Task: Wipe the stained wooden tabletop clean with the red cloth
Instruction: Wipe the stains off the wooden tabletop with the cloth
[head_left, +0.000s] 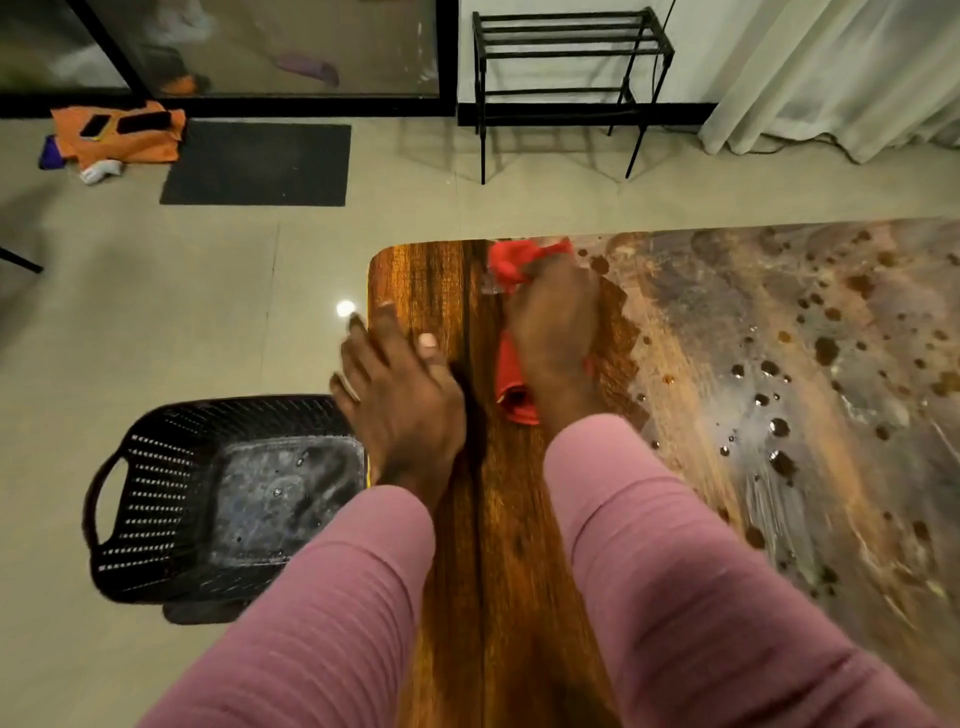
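Note:
The wooden tabletop (441, 280) fills the right half of the view. Its left strip is dark and glossy, while the right part (779, 364) is smeared grey with many brown spots and droplets. My right hand (553, 332) presses down on the red cloth (511, 265) near the table's far left end; cloth shows beyond my fingers and under my wrist. The hand is motion-blurred, so its finger pose is unclear. My left hand (395, 384) rests flat on the table's left edge with fingers spread, some hanging over the side.
A black perforated plastic basket (156, 499) stands on the floor beside the table's left edge. Farther off lie a dark doormat (257, 163), orange clothing (124, 132), a black metal rack (566, 57) and a curtain (831, 78).

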